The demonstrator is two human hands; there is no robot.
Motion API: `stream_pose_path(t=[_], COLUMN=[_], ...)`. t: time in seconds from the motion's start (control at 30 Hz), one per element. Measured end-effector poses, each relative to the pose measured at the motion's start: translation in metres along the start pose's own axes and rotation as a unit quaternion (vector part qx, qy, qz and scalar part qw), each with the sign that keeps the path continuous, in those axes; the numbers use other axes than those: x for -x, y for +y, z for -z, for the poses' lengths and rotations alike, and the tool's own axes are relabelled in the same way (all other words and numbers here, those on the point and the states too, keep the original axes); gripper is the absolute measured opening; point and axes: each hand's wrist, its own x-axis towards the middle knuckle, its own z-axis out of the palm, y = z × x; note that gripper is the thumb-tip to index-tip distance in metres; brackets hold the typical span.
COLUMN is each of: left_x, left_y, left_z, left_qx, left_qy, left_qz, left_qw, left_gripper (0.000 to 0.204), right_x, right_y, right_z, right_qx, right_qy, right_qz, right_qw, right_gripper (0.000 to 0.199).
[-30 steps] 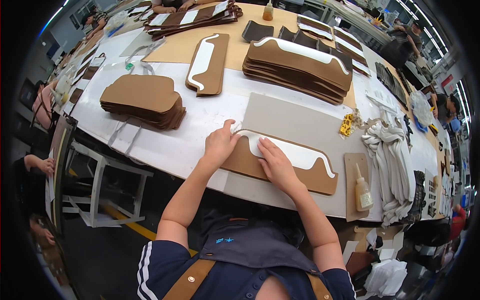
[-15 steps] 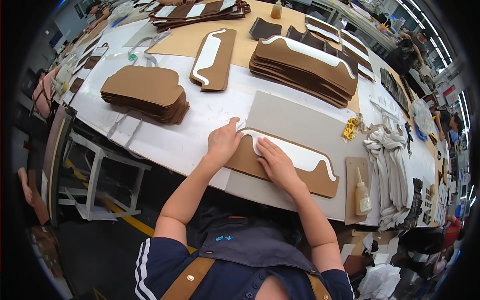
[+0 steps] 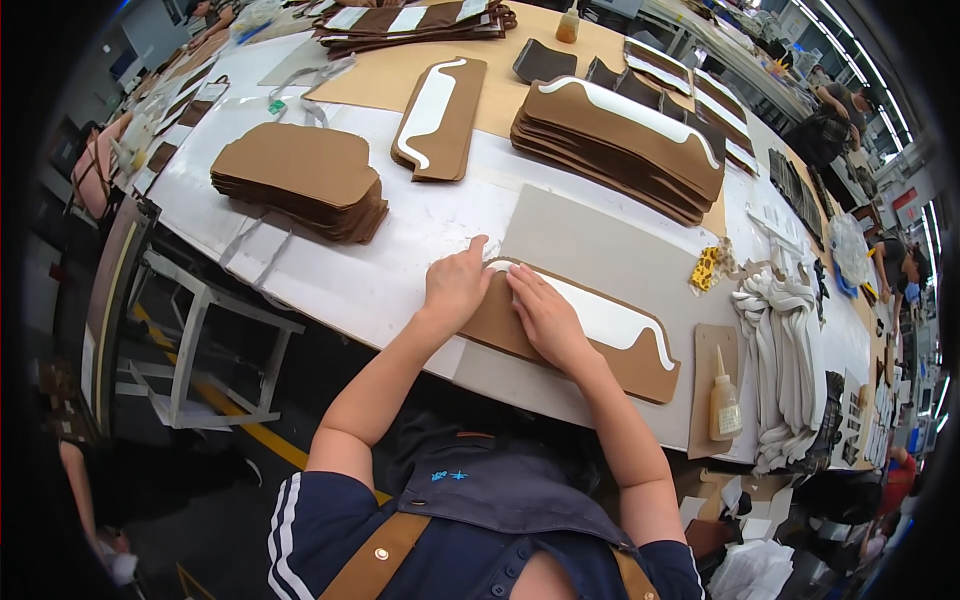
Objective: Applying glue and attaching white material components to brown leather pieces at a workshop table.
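Observation:
A brown leather-like panel (image 3: 645, 381) lies flat before me, bearing a white curved strip (image 3: 607, 323) along its far side. My right hand (image 3: 547, 318) rests on the panel with its fingers stretched out, the tips on the left end of the strip and covering part of it. Close beside it, my left hand (image 3: 457, 289) touches the panel's left end, one finger extended past the edge; its other fingers are partly hidden. Neither hand grips anything. Under the panel's right part is a grey board (image 3: 585, 235).
Stacked brown panels stand at left (image 3: 290, 170) and far right (image 3: 615, 150), with a single panel (image 3: 460, 120) between. At right are a glue bottle (image 3: 724, 405), a bundle of white strips (image 3: 778, 360) and a yellow patterned scrap (image 3: 706, 268). Other people work around the room.
My right hand has slid left along the white strip, up close to my left hand. The left hand stays at the panel's left end. The whole view has shifted slightly.

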Motion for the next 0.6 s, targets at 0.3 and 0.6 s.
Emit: stream_pose_path(t=[0.3, 0.6], left_x=[0.009, 0.025], left_y=[0.003, -0.01], left_z=[0.011, 0.011], left_qx=[-0.032, 0.0], left_qy=[-0.014, 0.006], left_qz=[0.024, 0.051], left_qw=[0.999, 0.999], left_gripper=[0.051, 0.055], right_x=[-0.007, -0.012], right_y=[0.0, -0.005], right_z=[-0.004, -0.01], right_qx=[-0.025, -0.046], right_qy=[-0.008, -0.011], right_qz=[0.009, 0.014], right_qw=[1.0, 0.999], right_gripper=[0.043, 0.042])
